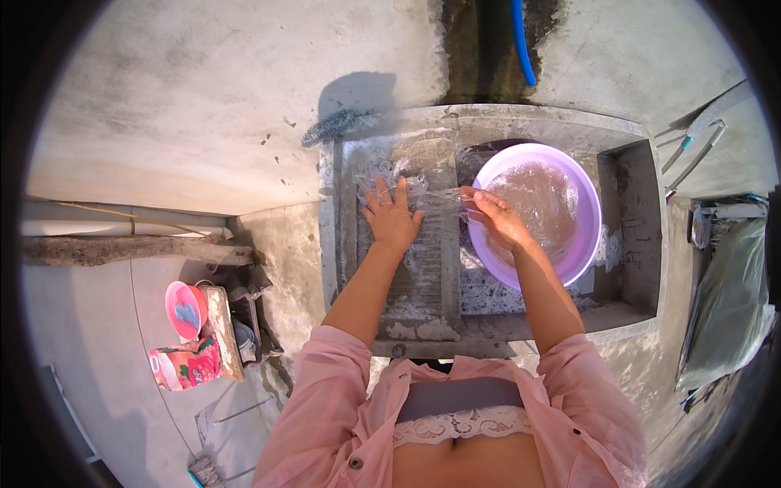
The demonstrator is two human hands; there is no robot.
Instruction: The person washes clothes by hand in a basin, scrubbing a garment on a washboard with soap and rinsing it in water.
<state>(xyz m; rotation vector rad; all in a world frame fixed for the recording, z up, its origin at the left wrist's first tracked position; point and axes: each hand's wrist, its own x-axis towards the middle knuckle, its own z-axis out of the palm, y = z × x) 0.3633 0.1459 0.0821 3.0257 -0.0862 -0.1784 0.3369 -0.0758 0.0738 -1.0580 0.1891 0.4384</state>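
Observation:
My left hand lies palm down with spread fingers at the near edge of a crumpled, wet, sheer grey-white cloth. Beneath it is the ribbed washboard of a concrete sink. My right hand is half curled over the left rim of a purple plastic basin, thumb apart from the fingers. A clear streak that looks like splashing water stretches from its fingertips towards the cloth. Murky, foamy water fills part of the basin, which stands in the sink's deeper right compartment.
A scouring pad or brush rests on the sink's back left corner. Above hangs a blue hose. To the left, a pink basin and a pink bag sit by a worn board. Plastic sheeting covers something at right.

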